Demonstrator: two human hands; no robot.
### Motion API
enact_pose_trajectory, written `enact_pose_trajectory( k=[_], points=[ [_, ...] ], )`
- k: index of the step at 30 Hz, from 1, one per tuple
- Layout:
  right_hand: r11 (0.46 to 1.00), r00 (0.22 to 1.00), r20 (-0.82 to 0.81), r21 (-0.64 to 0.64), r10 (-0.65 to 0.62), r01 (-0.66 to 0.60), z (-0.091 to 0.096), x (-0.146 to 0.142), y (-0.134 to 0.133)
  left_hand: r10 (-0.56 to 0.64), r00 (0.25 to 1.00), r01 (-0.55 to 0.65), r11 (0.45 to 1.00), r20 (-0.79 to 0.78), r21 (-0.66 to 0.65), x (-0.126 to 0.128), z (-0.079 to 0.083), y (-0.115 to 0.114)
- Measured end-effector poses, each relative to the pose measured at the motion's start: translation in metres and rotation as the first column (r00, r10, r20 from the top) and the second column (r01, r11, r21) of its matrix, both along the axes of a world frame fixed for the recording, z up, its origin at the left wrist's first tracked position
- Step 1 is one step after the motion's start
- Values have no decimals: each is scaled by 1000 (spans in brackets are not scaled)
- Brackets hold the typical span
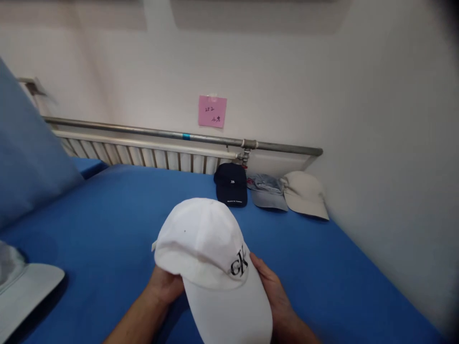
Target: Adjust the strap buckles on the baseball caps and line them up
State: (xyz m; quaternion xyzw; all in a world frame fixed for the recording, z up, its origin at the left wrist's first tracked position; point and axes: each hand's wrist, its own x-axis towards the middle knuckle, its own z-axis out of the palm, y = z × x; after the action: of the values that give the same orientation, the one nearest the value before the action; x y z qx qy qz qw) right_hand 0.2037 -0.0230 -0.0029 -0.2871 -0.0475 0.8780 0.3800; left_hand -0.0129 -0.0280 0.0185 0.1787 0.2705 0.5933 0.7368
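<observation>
A white baseball cap (204, 234) with black "CK" letters on its front is held up over the blue table cover, its brim pointing down toward me. On its left edge, my left hand (165, 284) grips from below, with the fingertips hidden under the cap. My right hand (268, 284) holds the opposite side beside the brim, its fingers partly behind the cap. Both hands are closed on it. At the far edge stand a dark navy cap (231, 184), a grey cap (267, 193) and a beige cap (304, 193) in a row.
Another pale cap (32, 286) lies at the left edge, partly cut off. Blue cover (125, 205) spreads over the surface. Behind it run a radiator (161, 157) and a metal pipe (143, 130). A pink note (212, 112) is on the wall; a blue curtain (28, 153) hangs left.
</observation>
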Motion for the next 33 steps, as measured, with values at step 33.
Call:
enact_pose_trajectory(
  k=[33],
  points=[
    [956, 966, 83, 190, -244, 225, -11, 8, 10, -217, 976, 218, 956, 26, -198, 14, 19, -1]
  ],
)
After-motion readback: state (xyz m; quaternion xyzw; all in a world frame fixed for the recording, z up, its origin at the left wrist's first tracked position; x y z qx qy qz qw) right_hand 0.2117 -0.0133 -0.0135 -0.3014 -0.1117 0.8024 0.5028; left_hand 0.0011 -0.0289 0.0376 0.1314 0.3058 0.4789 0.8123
